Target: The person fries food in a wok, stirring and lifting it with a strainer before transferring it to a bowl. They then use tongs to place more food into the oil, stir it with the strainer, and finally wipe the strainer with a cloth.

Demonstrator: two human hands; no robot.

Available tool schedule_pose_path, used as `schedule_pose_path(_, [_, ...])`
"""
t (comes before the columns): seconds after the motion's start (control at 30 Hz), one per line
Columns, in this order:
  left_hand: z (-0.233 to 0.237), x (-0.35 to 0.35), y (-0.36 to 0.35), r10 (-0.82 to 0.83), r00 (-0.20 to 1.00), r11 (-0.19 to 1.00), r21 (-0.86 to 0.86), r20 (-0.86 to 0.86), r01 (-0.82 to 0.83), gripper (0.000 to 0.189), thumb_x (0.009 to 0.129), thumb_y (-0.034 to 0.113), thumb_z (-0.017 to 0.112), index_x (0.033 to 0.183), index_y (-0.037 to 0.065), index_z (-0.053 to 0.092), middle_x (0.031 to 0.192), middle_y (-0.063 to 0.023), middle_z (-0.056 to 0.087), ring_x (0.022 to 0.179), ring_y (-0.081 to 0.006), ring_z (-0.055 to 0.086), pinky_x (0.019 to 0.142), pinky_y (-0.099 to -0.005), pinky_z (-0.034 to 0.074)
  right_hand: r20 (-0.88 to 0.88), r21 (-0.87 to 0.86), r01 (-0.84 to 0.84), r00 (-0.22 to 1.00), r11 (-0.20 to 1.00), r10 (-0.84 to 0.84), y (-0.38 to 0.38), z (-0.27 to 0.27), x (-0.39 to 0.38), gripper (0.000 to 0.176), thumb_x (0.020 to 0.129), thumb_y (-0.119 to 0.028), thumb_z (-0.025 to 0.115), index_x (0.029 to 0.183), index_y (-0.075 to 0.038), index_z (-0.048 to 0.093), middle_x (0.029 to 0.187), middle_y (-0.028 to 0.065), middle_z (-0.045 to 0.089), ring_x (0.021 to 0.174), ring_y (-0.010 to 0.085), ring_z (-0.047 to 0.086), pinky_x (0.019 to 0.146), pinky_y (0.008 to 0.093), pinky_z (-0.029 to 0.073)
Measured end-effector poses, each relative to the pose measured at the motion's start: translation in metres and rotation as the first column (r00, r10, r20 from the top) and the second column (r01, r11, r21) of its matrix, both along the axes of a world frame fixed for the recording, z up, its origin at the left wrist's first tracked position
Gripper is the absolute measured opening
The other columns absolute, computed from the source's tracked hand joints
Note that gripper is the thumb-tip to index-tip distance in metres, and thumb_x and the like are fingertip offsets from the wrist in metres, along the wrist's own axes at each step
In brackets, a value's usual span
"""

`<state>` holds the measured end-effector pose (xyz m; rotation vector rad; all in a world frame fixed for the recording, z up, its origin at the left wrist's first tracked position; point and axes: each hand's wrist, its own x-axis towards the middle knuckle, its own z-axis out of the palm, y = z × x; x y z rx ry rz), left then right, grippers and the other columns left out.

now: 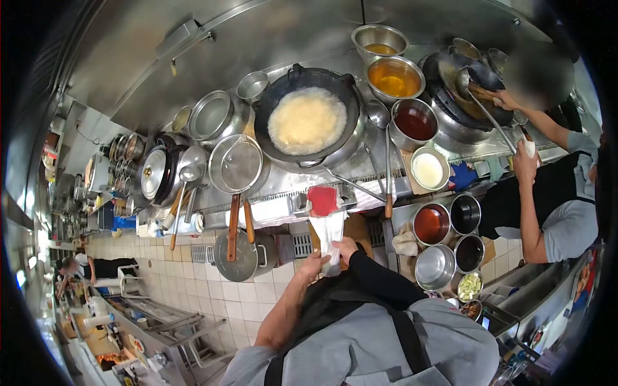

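Note:
A white cloth (329,233) hangs at the counter's front edge, below a folded red cloth (324,201). My left hand (313,265) closes on the white cloth's lower end from the left. My right hand (347,249) grips the same cloth from the right, its fingers partly hidden. Straight ahead sits a large black wok (264,122) full of pale, foaming liquid (306,121). To its left lies a wire strainer (236,163) with wooden handles pointing towards me. A long-handled ladle (379,114) rests to the wok's right.
Metal bowls of yellow liquid (394,78) and dark red sauce (415,122) stand right of the wok. A co-worker (547,193) handles a ladle at another wok (450,83). Sauce pots (431,224) cluster at my right. A deep pot (235,257) stands low at my left.

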<state>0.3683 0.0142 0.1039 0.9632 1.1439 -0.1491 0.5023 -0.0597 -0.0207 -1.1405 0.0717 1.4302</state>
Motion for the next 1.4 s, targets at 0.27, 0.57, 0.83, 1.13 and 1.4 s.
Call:
schedule_pose_path(0.27, [-0.027, 0.003, -0.013, 0.068, 0.992, 0.997, -0.033, 0.104, -0.065, 0.039, 0.105, 0.027, 0.059, 0.127, -0.005, 0.061, 0.109, -0.0109, 0.07, 0.088, -0.0193, 0.067, 0.073, -0.0343, 0.055, 0.289, -0.186, -0.146, 0.937, 0.972, 0.196, 0.019, -0.039, -0.005, 0.041, 0.1, -0.03, 0.06, 0.114, 0.007, 0.07, 0.104, 0.0145, 0.073, 0.091, 0.0248, 0.068, 0.079, 0.0424, 0.051])
schedule_pose_path(0.57, [-0.001, -0.013, -0.019, -0.123, 0.992, 0.992, -0.001, 0.03, 0.123, 0.052, 0.103, 0.032, 0.062, 0.131, -0.011, 0.058, 0.112, -0.0147, 0.069, 0.09, -0.0202, 0.064, 0.075, -0.0351, 0.054, 0.145, -0.065, -0.03, 0.989, 0.997, 0.039, -0.008, 0.011, 0.016, 0.042, 0.093, -0.025, 0.072, 0.12, 0.006, 0.067, 0.106, 0.0152, 0.073, 0.087, 0.0234, 0.07, 0.08, 0.0371, 0.054])
schedule_pose_path(0.83, [0.023, -0.071, -0.014, -0.223, 0.974, 0.974, 0.038, 0.031, 0.221, 0.043, 0.103, 0.025, 0.061, 0.133, -0.006, 0.059, 0.112, -0.0124, 0.069, 0.092, -0.0187, 0.064, 0.078, -0.0341, 0.053, -0.098, 0.061, 0.058, 0.994, 0.996, -0.052, -0.036, 0.038, -0.038, 0.04, 0.085, 0.004, 0.071, 0.125, 0.0, 0.063, 0.115, 0.0122, 0.071, 0.104, 0.0274, 0.07, 0.092, 0.0425, 0.055])
schedule_pose_path(1.13, [0.008, -0.156, -0.003, -0.325, 0.924, 0.92, -0.158, 0.203, 0.358, 0.028, 0.101, 0.022, 0.062, 0.123, 0.006, 0.063, 0.106, -0.0085, 0.069, 0.085, -0.0159, 0.067, 0.075, -0.0333, 0.057, -0.134, 0.105, -0.011, 0.991, 0.994, 0.025, -0.029, 0.078, -0.115, 0.036, 0.092, -0.003, 0.069, 0.126, 0.0, 0.059, 0.117, 0.0132, 0.069, 0.108, 0.029, 0.067, 0.094, 0.0452, 0.053])
schedule_pose_path(1.4, [-0.029, -0.266, 0.026, 0.135, 0.99, 0.958, 0.258, -0.031, -0.123, 0.013, 0.089, 0.017, 0.067, 0.087, 0.004, 0.068, 0.074, -0.0088, 0.065, 0.067, -0.0195, 0.065, 0.059, -0.0335, 0.054, -0.016, 0.011, 0.218, 0.976, 0.976, -0.217, -0.082, 0.053, -0.104, 0.034, 0.093, 0.0, 0.068, 0.126, 0.005, 0.062, 0.118, 0.0154, 0.07, 0.106, 0.0294, 0.069, 0.09, 0.0439, 0.056])
